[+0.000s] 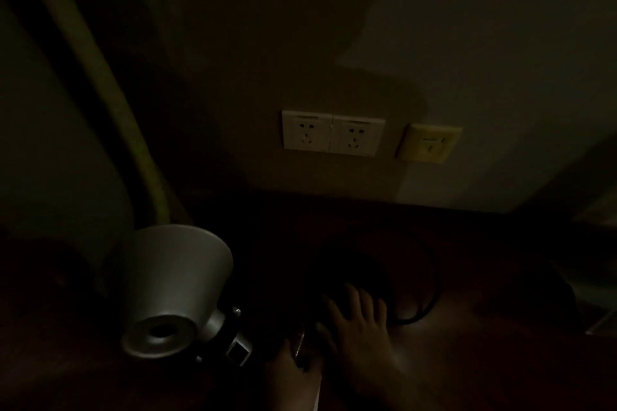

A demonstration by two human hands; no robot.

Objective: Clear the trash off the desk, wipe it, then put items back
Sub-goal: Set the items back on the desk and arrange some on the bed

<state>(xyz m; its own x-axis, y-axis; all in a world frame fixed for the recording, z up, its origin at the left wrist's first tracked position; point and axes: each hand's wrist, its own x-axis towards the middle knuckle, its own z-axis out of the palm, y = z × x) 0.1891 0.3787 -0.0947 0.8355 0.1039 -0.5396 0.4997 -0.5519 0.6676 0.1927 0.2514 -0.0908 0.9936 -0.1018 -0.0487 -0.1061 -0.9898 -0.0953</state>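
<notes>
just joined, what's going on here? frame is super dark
Very dim shot of a desk. The person's right hand lies with fingers spread on a dark round object, too dim to identify. The left hand is just beside it, near the silver lamp head; its grip is unclear. Wall sockets sit above the desk.

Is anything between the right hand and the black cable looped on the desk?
Nothing visible does. The right hand lies spread on a dark shape, and the black cable curves just right of it on the desk. The lamp stands off to the left. Darkness may hide small items.
</notes>
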